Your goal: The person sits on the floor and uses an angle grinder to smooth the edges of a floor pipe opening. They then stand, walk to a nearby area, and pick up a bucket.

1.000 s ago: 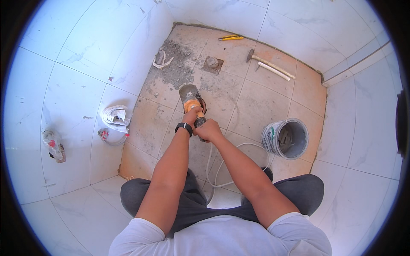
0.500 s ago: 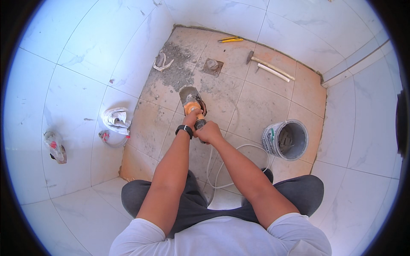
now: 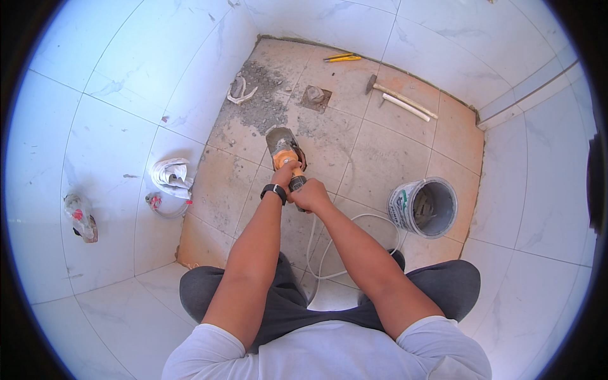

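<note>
An angle grinder (image 3: 286,156) with an orange body and a wide dusty grey guard is held low over the tiled floor in front of me. My left hand (image 3: 285,177), with a black watch at its wrist, is closed round the body just behind the guard. Behind it, my right hand (image 3: 310,195) wraps the dark rear handle. From there a white cord (image 3: 322,258) loops over the floor between my knees. The guard hides the disc, so I cannot tell whether it touches the tile. Ahead of the guard lies grey rubble (image 3: 261,95).
Beyond the grinder is a square floor cutout (image 3: 315,99) with a lump in it. A hammer (image 3: 402,96) lies beside a white-handled tool (image 3: 406,107); yellow-handled tools (image 3: 342,57) lie by the back wall. At right stands a bucket (image 3: 437,208). White pipe-like coils (image 3: 172,177) protrude at left.
</note>
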A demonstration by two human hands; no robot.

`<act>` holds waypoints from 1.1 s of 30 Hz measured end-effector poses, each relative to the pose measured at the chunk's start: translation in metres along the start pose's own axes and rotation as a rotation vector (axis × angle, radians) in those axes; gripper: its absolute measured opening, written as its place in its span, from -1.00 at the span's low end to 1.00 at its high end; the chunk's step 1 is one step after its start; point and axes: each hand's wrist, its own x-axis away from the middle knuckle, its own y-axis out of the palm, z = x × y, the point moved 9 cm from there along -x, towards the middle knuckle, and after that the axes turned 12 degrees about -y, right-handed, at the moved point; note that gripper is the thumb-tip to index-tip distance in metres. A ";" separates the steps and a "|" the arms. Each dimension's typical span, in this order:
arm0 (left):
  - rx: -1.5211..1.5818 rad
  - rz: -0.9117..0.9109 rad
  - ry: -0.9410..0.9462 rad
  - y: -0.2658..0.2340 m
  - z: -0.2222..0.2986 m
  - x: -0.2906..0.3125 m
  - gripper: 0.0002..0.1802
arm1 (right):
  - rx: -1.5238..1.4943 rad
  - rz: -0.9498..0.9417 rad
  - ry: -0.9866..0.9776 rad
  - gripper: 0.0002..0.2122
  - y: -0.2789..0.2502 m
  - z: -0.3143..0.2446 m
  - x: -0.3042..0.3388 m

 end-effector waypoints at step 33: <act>-0.051 -0.027 -0.016 -0.001 0.005 0.001 -0.67 | 0.008 -0.049 0.022 -0.56 0.004 -0.008 -0.003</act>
